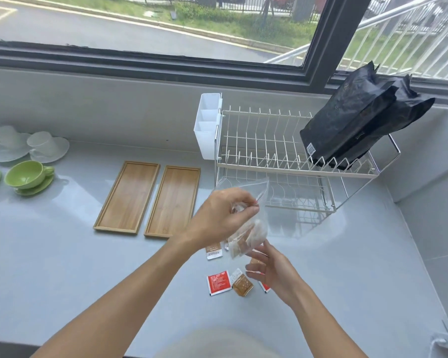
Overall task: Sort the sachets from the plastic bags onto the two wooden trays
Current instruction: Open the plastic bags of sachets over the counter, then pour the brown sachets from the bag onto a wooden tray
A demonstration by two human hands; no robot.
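Grey countertop [62, 267] below a wide window; contents listed from the near edge outward.

Loose sachets on the counter, nearest the person: one red sachet [219, 282] lying flat; one brown sachet [241, 282] just beside it on the right; a second red one [264, 287] mostly hidden under the right hand; one brown-and-white sachet [214, 251] partly covered by the left wrist.

Right hand [272, 272]: fingers spread and loosely curled, fingertips at the lower end of the bag, gripping nothing firmly as far as can be seen.

Left hand [223, 215]: thumb and fingers pinched on the upper part of a clear plastic bag [254, 223], held above the counter. Bag hangs tilted, with several brown sachets inside at its lower end.

Two wooden trays, side by side, long sides nearly touching, left of the hands: left tray [127, 197] and right tray [172, 201], both bare.

Wire dish rack [282, 161], two tiers, behind the hands; white plastic cutlery holder [207, 125] hung on its left end; black foil bags [357, 117] leaning in the upper tier at right.

Far left: green cup on saucer [29, 178]; two frosted white cups on saucers [26, 146] behind it.
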